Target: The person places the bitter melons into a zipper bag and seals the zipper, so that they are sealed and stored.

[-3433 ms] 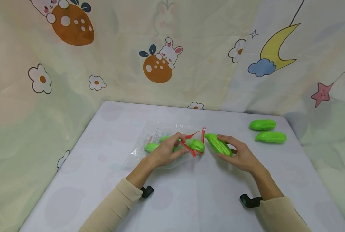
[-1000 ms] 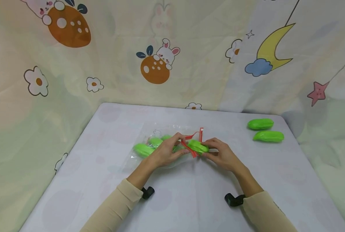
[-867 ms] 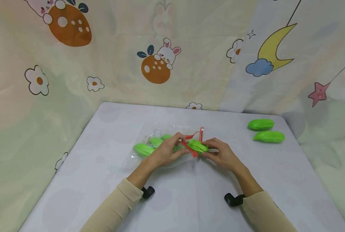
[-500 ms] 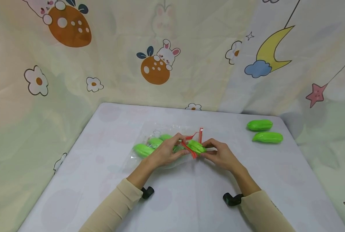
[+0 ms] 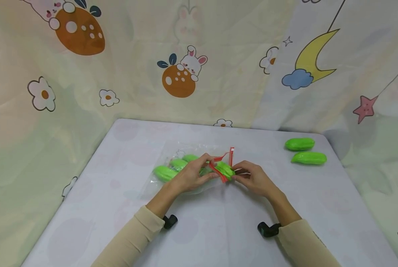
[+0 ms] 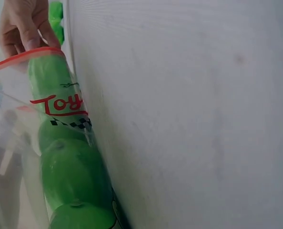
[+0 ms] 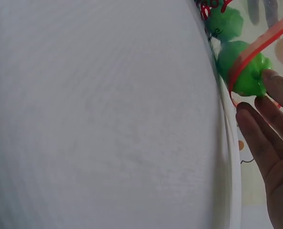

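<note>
A clear plastic bag (image 5: pixel 153 189) with a red zip edge (image 5: pixel 231 155) lies on the table, several green cucumber-shaped vegetables inside. My left hand (image 5: pixel 190 176) pinches the bag's edge beside its mouth. At that mouth is a ridged green cucumber (image 5: pixel 224 169), mostly past the red edge. My right hand (image 5: pixel 255 180) holds its outer end between thumb and fingertips. In the right wrist view, those fingertips touch the tip of the cucumber (image 7: pixel 248 71). The left wrist view shows "Toy" printed on the bag (image 6: pixel 60 105), with cucumbers lined up behind the plastic.
Two more green cucumbers, one farther back (image 5: pixel 300 144) and one nearer (image 5: pixel 309 158), lie at the table's back right. A patterned cloth (image 5: pixel 135 66) hangs behind the white table (image 5: pixel 219 230). Black wrist cameras show at both cuffs.
My right hand has moved left with the cucumber, from outside the bag into its mouth. Over the last second the cucumber has slid further in. My left hand has stayed at the edge.
</note>
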The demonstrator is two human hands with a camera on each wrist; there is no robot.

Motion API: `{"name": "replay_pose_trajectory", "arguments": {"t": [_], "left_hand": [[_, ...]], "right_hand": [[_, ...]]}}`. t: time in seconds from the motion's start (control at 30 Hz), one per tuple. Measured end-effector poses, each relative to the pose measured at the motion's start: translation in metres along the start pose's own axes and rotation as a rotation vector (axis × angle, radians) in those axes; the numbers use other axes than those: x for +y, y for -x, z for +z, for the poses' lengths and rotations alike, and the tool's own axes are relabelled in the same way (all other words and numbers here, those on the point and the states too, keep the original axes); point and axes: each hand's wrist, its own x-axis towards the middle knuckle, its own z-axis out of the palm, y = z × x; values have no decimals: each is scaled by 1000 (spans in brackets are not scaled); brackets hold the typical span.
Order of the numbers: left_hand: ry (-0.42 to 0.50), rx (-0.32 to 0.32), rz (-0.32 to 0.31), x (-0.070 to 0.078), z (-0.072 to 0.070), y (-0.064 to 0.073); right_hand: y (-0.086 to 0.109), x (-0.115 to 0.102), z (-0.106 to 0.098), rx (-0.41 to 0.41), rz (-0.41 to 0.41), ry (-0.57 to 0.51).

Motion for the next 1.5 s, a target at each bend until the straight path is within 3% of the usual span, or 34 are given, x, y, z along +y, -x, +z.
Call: {"name": "replay_pose_trajectory", "arguments": {"t": [0.37, 0.83, 1.3, 1.5], "left_hand": [[21, -27, -60, 1, -1, 2], [2, -34, -47, -1, -3, 5], [26, -61, -93, -2, -5, 7], [35, -69, -99, -3, -7, 7]], "right_hand": [[3, 9, -8, -3, -29, 76], [5, 20, -37, 14, -53, 154], [20, 43, -80, 152, -75, 413], [26, 58, -100, 212, -159, 476]]}}
